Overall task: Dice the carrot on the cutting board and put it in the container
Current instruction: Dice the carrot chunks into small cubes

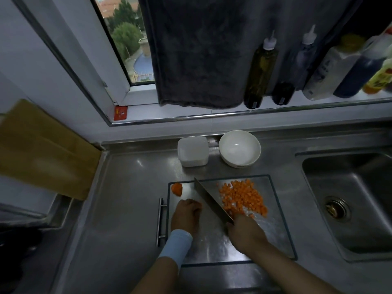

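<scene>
A knife [211, 200] is gripped by the right hand [244, 234] beside diced carrot [241, 198] on the cutting board [282, 230]; the left hand [186, 215] is curled closed.

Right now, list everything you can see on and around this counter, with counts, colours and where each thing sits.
cutting board: one, clear glass, counter centre
diced carrot: one pile, orange, board's right half
carrot end: one, orange, board's far-left corner
knife: one, steel, diagonal across board
container: one, white, behind board
bowl: one, white, right of container
sink: one, steel, right
towel: one, grey, hanging at window
bottles: several, mixed colours, windowsill
left hand: on board, pale blue wristband
right hand: grip on knife handle
</scene>
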Action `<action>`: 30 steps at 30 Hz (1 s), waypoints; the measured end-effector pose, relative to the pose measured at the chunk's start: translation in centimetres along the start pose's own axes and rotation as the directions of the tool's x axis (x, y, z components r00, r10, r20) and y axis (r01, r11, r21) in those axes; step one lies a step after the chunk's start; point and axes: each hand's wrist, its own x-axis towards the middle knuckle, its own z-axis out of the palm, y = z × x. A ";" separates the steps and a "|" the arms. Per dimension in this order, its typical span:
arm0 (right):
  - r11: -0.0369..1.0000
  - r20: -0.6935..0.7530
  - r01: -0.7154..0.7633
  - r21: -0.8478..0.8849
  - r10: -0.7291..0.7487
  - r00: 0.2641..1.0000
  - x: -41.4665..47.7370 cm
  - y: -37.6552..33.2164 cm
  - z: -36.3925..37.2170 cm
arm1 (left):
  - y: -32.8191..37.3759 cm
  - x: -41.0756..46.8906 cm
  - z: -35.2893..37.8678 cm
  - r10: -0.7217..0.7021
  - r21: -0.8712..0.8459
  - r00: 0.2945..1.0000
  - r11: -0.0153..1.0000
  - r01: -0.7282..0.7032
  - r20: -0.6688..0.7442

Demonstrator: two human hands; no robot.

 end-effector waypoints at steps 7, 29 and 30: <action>0.986 -0.072 0.093 -0.141 -0.104 0.992 -0.3 -0.7 0.0 | -1.1 0.1 0.6 0.035 -0.039 0.999 0.999 -0.034 0.025; 0.981 -0.006 0.059 -0.183 -0.061 0.998 0.7 -2.6 0.2 | -0.8 0.4 0.6 0.133 -0.060 0.991 0.990 -0.131 0.020; 0.982 -0.024 0.059 -0.180 -0.065 0.998 0.3 -2.3 0.2 | -0.7 0.3 0.5 0.153 -0.043 0.988 0.987 -0.153 0.018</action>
